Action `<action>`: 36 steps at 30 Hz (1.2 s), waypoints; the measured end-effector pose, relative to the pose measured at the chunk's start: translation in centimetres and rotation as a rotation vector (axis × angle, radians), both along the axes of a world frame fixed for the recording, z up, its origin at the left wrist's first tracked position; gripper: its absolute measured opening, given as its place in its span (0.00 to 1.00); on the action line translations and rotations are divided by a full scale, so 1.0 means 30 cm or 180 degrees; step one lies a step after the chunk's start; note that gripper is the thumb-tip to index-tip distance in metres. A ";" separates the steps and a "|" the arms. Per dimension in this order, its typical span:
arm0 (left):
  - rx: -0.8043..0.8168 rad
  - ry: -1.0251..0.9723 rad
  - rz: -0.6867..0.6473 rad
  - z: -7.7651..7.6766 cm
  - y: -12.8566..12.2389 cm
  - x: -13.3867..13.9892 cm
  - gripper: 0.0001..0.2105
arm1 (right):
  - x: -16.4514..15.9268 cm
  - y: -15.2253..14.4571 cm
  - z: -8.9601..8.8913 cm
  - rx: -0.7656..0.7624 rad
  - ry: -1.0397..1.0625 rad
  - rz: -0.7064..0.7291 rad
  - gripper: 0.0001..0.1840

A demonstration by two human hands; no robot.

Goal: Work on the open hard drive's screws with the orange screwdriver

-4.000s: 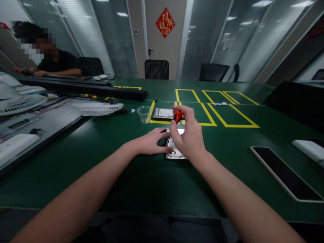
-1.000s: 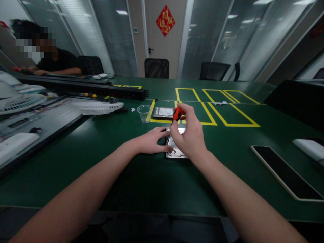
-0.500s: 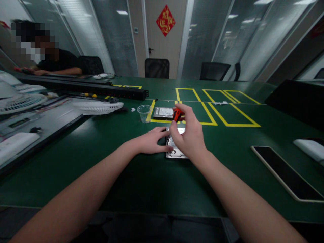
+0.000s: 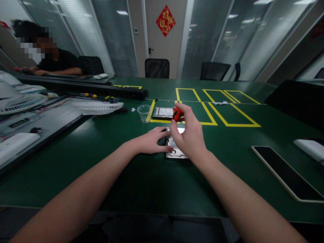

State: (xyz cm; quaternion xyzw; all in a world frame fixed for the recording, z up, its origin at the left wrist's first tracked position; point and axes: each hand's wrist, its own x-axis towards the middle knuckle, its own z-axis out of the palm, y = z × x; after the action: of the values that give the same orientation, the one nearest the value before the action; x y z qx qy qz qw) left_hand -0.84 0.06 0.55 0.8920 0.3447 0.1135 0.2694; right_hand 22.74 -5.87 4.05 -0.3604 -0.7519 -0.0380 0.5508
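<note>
One screwdriver (image 4: 177,114) slants down leftward, pinched by right hand (image 4: 190,135); left hand (image 4: 153,140) spread on drive (image 4: 179,154).

1. One head-worn camera looked forward and down across the green table (image 4: 141,182).
2. It faced the wooden door (image 4: 164,47), well apart.
3. The left hand (image 4: 154,141) and right hand (image 4: 189,135) sat much nearer, mid-frame.

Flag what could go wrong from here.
The red-handled tool in the right hand might slip toward the left hand, whose fingers lie at the drive close by. The clear cup stands just beyond the left hand; a careless sweep could tip it.
</note>
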 end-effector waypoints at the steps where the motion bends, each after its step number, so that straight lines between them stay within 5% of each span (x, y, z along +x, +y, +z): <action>1: 0.0006 0.0001 -0.0006 0.001 -0.001 0.001 0.48 | 0.002 0.001 0.000 -0.0004 -0.0012 -0.0018 0.31; 29: -0.0012 0.0016 0.0012 0.011 -0.010 0.011 0.48 | -0.004 -0.001 0.004 0.0040 -0.0072 0.0139 0.33; 36: 0.0052 0.0037 -0.0016 0.003 -0.007 0.003 0.47 | 0.009 -0.003 0.010 0.0130 -0.0013 -0.0060 0.25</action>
State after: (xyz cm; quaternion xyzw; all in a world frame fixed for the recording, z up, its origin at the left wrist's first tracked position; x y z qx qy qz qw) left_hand -0.75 -0.14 0.63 0.8957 0.3431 0.1104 0.2604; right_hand 23.01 -5.95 4.36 -0.3561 -0.7486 -0.0593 0.5561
